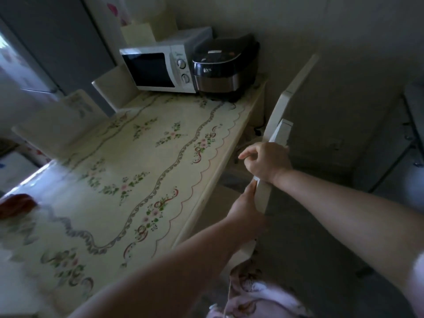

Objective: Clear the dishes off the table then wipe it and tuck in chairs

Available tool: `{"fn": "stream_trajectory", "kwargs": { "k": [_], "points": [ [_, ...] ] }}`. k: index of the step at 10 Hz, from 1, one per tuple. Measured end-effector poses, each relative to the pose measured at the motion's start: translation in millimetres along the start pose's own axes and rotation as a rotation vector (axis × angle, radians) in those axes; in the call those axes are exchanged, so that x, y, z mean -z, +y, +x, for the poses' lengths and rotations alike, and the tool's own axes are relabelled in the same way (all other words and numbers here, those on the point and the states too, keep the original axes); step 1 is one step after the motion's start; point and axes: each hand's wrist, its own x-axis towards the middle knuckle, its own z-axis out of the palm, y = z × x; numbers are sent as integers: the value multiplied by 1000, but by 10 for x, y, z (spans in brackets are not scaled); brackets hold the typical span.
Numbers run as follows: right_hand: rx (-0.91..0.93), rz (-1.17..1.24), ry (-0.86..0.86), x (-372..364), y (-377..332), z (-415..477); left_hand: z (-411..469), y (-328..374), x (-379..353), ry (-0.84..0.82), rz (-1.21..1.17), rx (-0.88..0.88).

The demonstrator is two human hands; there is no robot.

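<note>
You have one view only: a wide-angle camera on your head, pitched forward and steeply down across the table. Your left hand and right hand on the chair back sit close below it; the microwave marks the far end.

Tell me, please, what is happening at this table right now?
A person is gripping the back of a cream chair with both hands, the right hand higher on the rail and the left hand lower, beside the table. The chair back stands off the table edge, seemingly not yet tucked in. A microwave and a rice cooker sit at the far end, and a red cloth lies near the left edge.
</note>
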Motion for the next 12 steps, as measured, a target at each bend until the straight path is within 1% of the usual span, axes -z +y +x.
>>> {"fn": "stream_trajectory", "kwargs": {
  "k": [1, 2, 3, 4, 5, 6, 7, 8, 9, 10, 11, 12],
  "points": [
    [27, 0, -36, -163, -108, 330, 159, -34, 233, 21, -18, 13],
    [54, 39, -48, -261, -122, 557, 246, -13, 417, 8, -20, 16],
    [47, 87, -61, -313, -145, 706, 349, -2, 531, 13, -2, 53],
    [47, 79, -33, -317, -123, 734, 403, 2, 527, 16, -7, 58],
    [71, 48, -62, -347, -113, 653, 319, -48, 466, 34, -14, 65],
    [80, -37, -78, -371, -146, 563, 220, -103, 455, 29, -12, 50],
    [20, -104, -132, -302, -208, 555, 194, -84, 495, 7, -26, 24],
    [38, -300, -213, -208, -385, 473, 88, -59, 545, 38, -48, 2],
    [73, -295, -232, -203, -606, 327, -128, -133, 725, 115, -55, 42],
    [92, -304, -235, -174, -821, 149, -295, -431, 985, 189, -33, 185],
    [132, -282, -256, -134, -1074, -5, -496, -706, 1142, 248, -37, 291],
    [190, -265, -292, -205, -1305, -82, -693, -921, 1269, 304, -7, 344]
  ]
}}
